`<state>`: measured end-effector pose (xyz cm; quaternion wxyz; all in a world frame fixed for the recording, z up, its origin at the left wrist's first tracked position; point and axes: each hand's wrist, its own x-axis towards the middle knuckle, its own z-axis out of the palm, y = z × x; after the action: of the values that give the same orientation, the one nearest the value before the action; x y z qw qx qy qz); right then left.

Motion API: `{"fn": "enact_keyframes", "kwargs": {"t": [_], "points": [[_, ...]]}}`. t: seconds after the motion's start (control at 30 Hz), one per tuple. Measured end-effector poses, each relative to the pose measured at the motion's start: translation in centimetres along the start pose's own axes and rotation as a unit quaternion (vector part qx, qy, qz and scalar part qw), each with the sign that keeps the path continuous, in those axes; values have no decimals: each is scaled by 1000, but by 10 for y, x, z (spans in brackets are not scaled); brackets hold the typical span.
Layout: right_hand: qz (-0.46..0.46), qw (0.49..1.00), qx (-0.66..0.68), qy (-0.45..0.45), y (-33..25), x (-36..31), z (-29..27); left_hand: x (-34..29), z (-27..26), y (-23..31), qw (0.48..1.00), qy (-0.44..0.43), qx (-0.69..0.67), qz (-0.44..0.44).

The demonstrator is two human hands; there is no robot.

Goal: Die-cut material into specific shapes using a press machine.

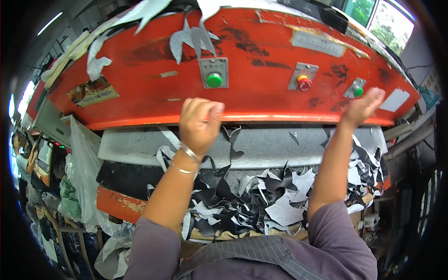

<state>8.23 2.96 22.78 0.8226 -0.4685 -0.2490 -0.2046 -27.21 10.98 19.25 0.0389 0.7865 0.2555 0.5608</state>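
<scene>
Red, scuffed press head point(261, 70) fills the upper view over the grey cutting bed point(275, 144) heaped with black and grey scraps point(261, 200), the left hand point(199, 123) loosely curled against its lower edge below a green button point(214, 80), the right hand point(361, 108) open-fingered just beside another green button point(358, 92), neither holding anything

Red press head point(242, 100); green buttons point(214, 80); black and grey scraps point(261, 200)
</scene>
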Motion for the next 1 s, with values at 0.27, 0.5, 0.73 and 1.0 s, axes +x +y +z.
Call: {"fn": "enact_keyframes", "kwargs": {"t": [0.27,0.5,0.73,1.0], "points": [[-142,922,-352,-79,58,97,-95,-25,-16,58,978,-200,45,21],[-53,699,-119,-704,-207,-183,-198,-190,-165,135,893,-364,32,-263],[-192,520,-248,-794,-258,-289,-238,-283,-179,186,937,-248,113,-218],[-165,520,-241,-803,-262,-270,-225,-258,-180,181,920,-292,73,-251]]}}
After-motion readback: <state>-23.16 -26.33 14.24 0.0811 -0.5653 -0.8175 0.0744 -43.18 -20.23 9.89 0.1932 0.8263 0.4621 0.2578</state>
